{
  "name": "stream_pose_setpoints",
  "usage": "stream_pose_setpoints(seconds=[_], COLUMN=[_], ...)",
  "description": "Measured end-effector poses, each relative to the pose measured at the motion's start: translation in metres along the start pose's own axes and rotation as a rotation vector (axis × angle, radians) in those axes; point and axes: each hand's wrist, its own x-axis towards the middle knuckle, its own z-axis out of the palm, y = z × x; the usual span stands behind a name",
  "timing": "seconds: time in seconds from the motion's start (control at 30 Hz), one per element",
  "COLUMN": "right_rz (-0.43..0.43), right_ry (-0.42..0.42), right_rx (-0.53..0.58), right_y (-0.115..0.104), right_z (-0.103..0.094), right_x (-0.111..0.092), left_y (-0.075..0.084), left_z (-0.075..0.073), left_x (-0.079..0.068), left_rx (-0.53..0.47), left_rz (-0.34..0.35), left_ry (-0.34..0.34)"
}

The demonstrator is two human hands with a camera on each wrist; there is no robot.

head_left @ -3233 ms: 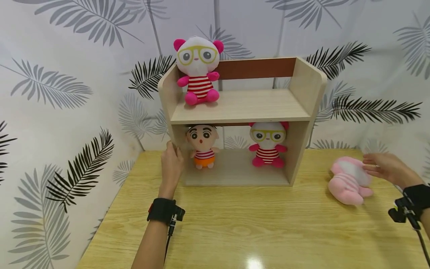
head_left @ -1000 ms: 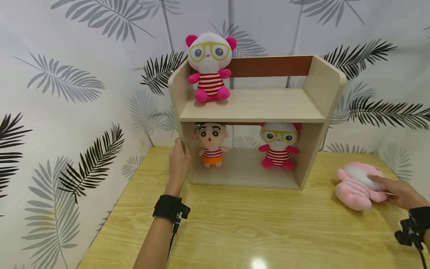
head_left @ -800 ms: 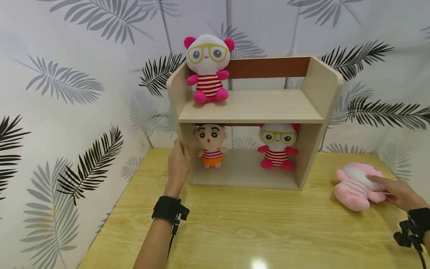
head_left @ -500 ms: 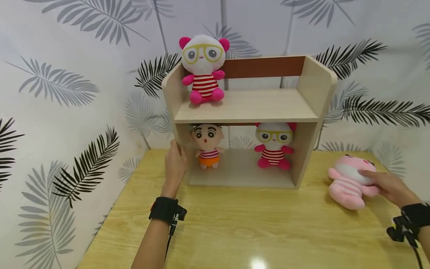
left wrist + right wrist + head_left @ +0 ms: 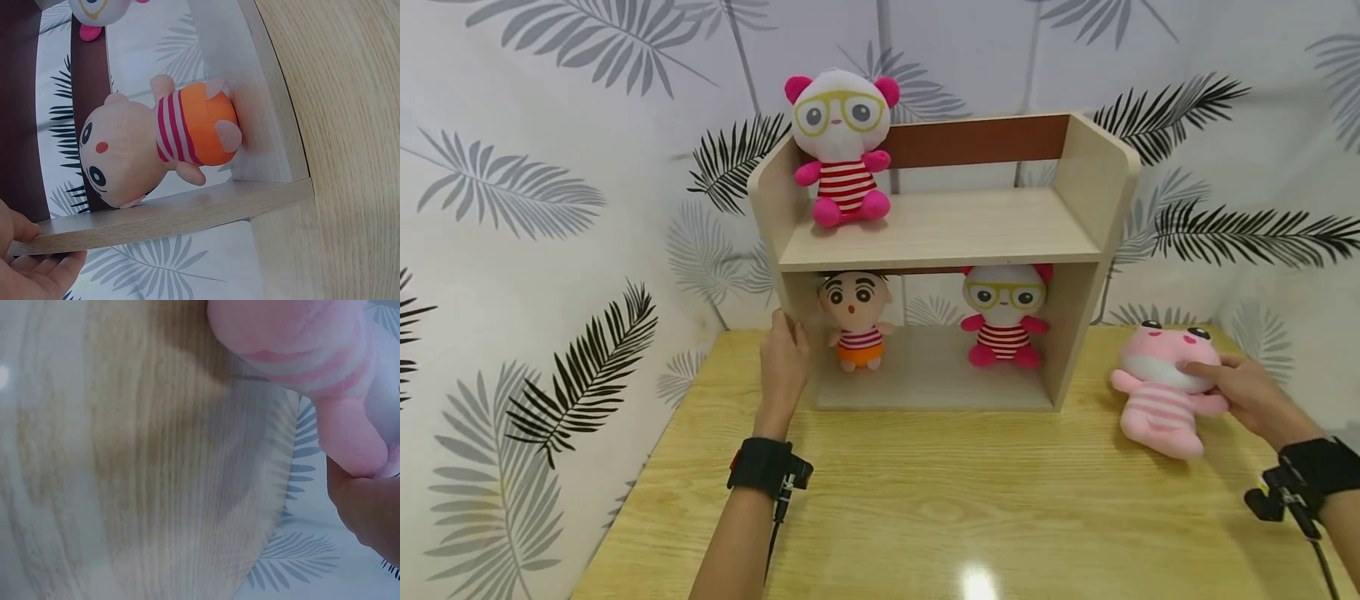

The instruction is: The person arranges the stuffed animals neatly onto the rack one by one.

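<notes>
My left hand [image 5: 785,362] grips the left side panel of a two-tier wooden shelf [image 5: 985,229]; in the left wrist view its thumb and fingers lie on both faces of the panel [image 5: 169,215]. At the right of the table, my right hand [image 5: 1251,396] holds a pink plush toy [image 5: 1161,400] with a striped body by its head, thumb across the white muzzle. In the right wrist view the plush's arm [image 5: 353,434] hides most of the fingers.
A panda plush [image 5: 842,150] with yellow glasses sits on the upper shelf's left. Below, a boy doll [image 5: 855,321] in orange shorts sits left and another panda plush [image 5: 1003,317] right. The wooden table [image 5: 887,500] extends in front; a leaf-patterned cloth [image 5: 550,250] hangs behind.
My right hand has reached the pink plush, grasped its head and turned it so its face and eyes show, shifting it slightly left. My left hand stays on the shelf panel.
</notes>
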Motion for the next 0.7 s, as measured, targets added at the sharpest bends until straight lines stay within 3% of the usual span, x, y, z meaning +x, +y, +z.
stream_pose_setpoints(seconds=[0.3, 0.53, 0.7], right_rz=[-0.043, -0.121, -0.163], right_ry=[0.042, 0.129, 0.184], right_rx=[0.224, 0.004, 0.081], right_y=[0.002, 0.003, 0.001], right_z=[-0.005, 0.002, 0.008], right_x=[-0.016, -0.027, -0.034], left_y=[0.003, 0.003, 0.003], left_z=[0.001, 0.0, 0.001], left_x=[0.001, -0.001, -0.001], left_rx=[-0.007, -0.007, -0.009], left_rz=[-0.011, -0.019, -0.021], left_ry=[-0.002, 0.005, 0.0])
